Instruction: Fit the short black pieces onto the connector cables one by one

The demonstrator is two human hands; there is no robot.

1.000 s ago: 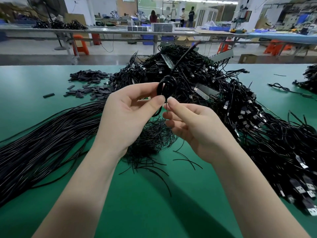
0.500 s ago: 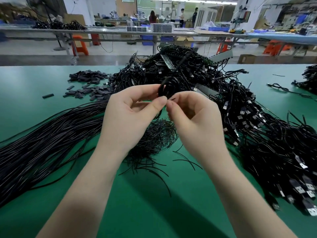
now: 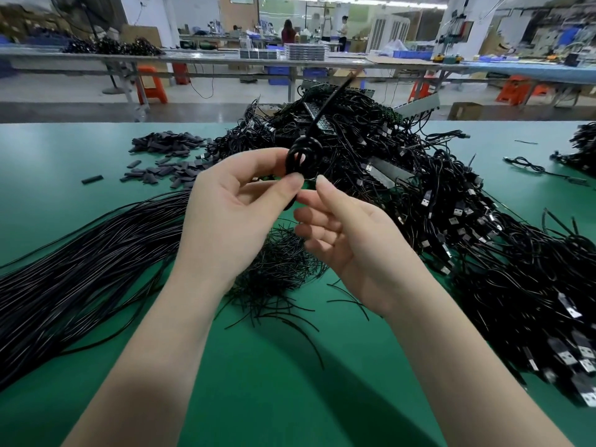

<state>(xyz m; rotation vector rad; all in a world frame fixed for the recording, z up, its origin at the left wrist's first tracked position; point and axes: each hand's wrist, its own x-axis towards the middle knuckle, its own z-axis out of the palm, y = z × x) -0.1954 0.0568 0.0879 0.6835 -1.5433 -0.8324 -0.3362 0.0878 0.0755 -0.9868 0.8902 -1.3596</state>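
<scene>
Coiled thin black rubber-sheathed cable [image 3: 302, 158]: pinched in my left hand [image 3: 232, 217], above the green table [image 3: 274, 382] | my right hand [image 3: 351, 240]: fingers loosely curled beside the coil, empty as far as I can tell | progress: short flat black sleeve pieces [image 3: 164, 156] piled left of coil, many cables apparently left | writing: none legible

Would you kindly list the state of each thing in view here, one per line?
left hand: raised, thumb and fingers pinching the coiled cable
coiled cable: wound in small loops, one end sticking up
right hand: raised, fingers loosely curled, forefinger tip near the coil; contact unclear
short black pieces: loose heap on the mat
connector cables: tangled pile
straight cables: laid in a bundle
</scene>
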